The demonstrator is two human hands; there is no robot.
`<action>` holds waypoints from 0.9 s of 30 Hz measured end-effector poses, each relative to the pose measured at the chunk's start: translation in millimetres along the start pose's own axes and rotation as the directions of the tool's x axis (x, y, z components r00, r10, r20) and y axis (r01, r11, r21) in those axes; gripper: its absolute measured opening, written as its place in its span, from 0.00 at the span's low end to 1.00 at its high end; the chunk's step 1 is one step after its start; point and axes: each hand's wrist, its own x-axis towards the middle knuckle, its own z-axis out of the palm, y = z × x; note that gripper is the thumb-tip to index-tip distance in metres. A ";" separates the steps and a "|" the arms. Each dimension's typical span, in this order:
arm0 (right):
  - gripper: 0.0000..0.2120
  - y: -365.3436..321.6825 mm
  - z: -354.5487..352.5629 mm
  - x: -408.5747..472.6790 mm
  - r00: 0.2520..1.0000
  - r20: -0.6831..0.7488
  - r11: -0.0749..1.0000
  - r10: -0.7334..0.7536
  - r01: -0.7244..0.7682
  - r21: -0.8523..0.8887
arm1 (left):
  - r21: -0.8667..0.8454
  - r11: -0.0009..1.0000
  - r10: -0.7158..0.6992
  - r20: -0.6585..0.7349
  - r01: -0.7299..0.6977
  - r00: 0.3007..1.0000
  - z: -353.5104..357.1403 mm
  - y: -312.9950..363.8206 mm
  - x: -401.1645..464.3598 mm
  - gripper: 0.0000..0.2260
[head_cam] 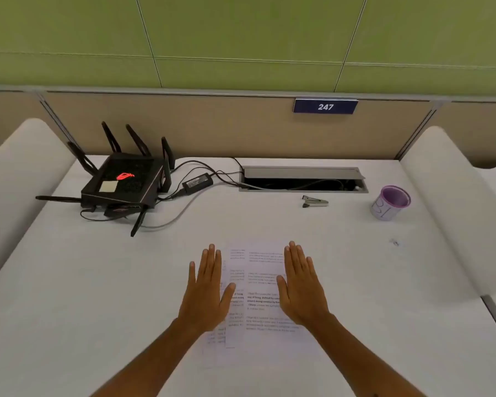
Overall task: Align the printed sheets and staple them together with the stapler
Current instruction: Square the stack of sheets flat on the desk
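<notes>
Printed sheets (258, 296) lie overlapped and out of line on the white desk (98, 282), their edges offset sideways. My left hand (206, 290) lies flat, fingers straight, over the left edge of the sheets. My right hand (301, 287) lies flat over their right side, fingers straight and together. A small grey stapler (315, 201) sits farther back on the desk, to the right of centre, apart from both hands.
A black router (121, 181) with antennas and cables stands at the back left, with a power brick (197, 182) beside it. An open cable tray (302, 180) is set in the desk's back. A purple cup (390, 202) stands at the right.
</notes>
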 end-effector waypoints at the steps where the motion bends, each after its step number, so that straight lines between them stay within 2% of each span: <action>1: 0.34 -0.8 4.0 -4.8 0.999 0.026 1.000 0.020 -0.020 -0.005 | -0.019 1.000 -0.012 0.027 0.012 1.000 3.5 0.6 -6.9 0.40; 5: 0.34 0.4 20.7 -22.7 0.994 0.090 0.997 0.067 -0.063 -0.042 | 0.011 0.998 -0.056 0.103 0.055 0.993 29.5 -6.4 -28.9 0.43; 8: 0.31 -0.8 14.1 -19.3 0.997 0.023 0.997 0.076 -0.076 0.019 | -0.072 0.994 -0.073 0.121 0.083 0.990 29.7 -11.6 -29.9 0.45; 11: 0.25 3.0 16.0 -16.7 0.987 -0.112 0.991 0.118 -0.109 0.082 | -0.304 0.942 -0.149 -0.001 0.141 0.989 19.0 -16.0 -26.4 0.36; 13: 0.26 5.1 15.2 -12.3 0.979 -0.114 0.980 0.169 -0.155 0.121 | -0.381 0.912 -0.214 -0.132 0.149 0.968 14.7 -22.8 -18.2 0.30; 15: 0.31 10.1 16.0 -10.6 0.977 -0.067 0.977 0.201 -0.196 0.082 | -0.400 0.899 -0.260 -0.162 0.178 0.952 14.9 -28.5 -8.8 0.30; 18: 0.44 8.5 26.8 -14.0 0.966 0.073 0.969 0.249 -0.249 -0.013 | -0.345 0.900 -0.284 -0.002 0.266 0.959 23.7 -40.2 -1.6 0.41; 20: 0.49 5.3 38.3 -18.4 0.944 0.168 0.958 0.285 -0.282 -0.041 | -0.256 0.932 -0.237 0.103 0.256 0.966 31.5 -51.2 0.6 0.49; 23: 0.50 6.8 40.0 -22.9 0.934 0.209 0.957 0.291 -0.286 -0.051 | -0.154 0.968 -0.167 0.200 0.199 0.966 33.7 -54.7 6.4 0.56; 27: 0.51 2.8 41.3 -25.8 0.943 0.228 0.970 0.243 -0.235 -0.062 | -0.098 0.983 -0.125 0.244 0.152 0.962 36.5 -54.5 5.3 0.59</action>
